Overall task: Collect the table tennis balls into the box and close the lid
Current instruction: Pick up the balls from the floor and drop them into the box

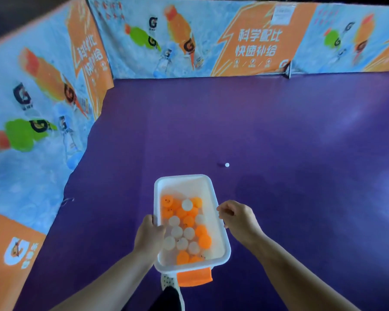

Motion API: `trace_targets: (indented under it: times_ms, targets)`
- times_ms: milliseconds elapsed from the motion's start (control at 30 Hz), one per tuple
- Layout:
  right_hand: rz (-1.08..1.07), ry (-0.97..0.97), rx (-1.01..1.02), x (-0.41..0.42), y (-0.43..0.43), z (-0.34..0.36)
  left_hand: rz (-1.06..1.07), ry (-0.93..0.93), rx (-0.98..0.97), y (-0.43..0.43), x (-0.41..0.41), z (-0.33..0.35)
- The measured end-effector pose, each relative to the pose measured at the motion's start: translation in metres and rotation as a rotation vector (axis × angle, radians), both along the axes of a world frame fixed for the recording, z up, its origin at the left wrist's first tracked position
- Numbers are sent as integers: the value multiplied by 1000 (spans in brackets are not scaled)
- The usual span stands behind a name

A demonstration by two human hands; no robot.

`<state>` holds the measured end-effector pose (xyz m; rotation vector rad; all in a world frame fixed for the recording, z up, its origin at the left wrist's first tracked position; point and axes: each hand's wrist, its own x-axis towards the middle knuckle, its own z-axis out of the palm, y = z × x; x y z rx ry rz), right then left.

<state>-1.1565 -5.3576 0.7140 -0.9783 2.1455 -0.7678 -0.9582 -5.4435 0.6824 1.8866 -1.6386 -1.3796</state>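
Note:
A white plastic box [184, 182] hangs above the purple floor, held at its left rim by my left hand [149, 236]. Inside lie several orange and white table tennis balls [186, 230]. An orange clip or handle [194, 277] sticks out at the box's near end. My right hand [238, 217] hovers just right of the box's right rim with its fingers curled; whether it holds a ball I cannot tell. One white ball [227, 164] lies alone on the floor beyond the box, slightly to the right. No lid is in sight.
Printed barrier panels [43, 108] close off the left side, and more panels [211, 41] run along the far side, meeting in a corner. The purple floor [279, 131] stretches to the right. My shoe [170, 283] shows beneath the box.

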Motion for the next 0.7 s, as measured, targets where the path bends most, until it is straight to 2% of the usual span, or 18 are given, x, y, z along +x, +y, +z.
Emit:
trace_targets:
  times_ms: [200,467,700]
  targets:
    - [-78,49,13,-77,-90,-8,-58,-22,-13,-116,-79,-18]
    - [-309,-17,13,-198,-171,-3,-146,-33,9,-246,-205,-12]
    - [-403,-88,54,-334,-256,-47,-143,-99,36,-345,-325,-42]
